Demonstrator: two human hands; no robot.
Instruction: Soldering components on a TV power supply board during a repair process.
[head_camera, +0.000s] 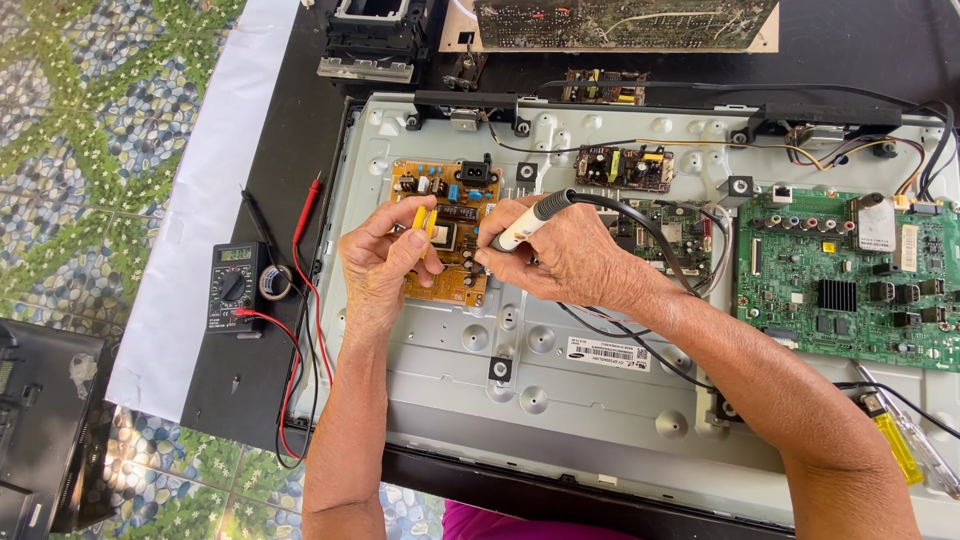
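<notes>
A black multimeter (237, 285) with red leads lies on the dark tabletop (285, 150), left of the brown circuit board (446, 235). The left hand (378, 262) rests on this board, and its grip pinches a small yellow tool (424, 220) over it. The right hand (565, 255), just right of the board, has its grip pressed around a white and grey soldering iron (530, 220); the tip points down at the board's right edge. A green circuit board (850, 275) sits well to the right of the brown board, on the same grey metal panel (560, 400).
</notes>
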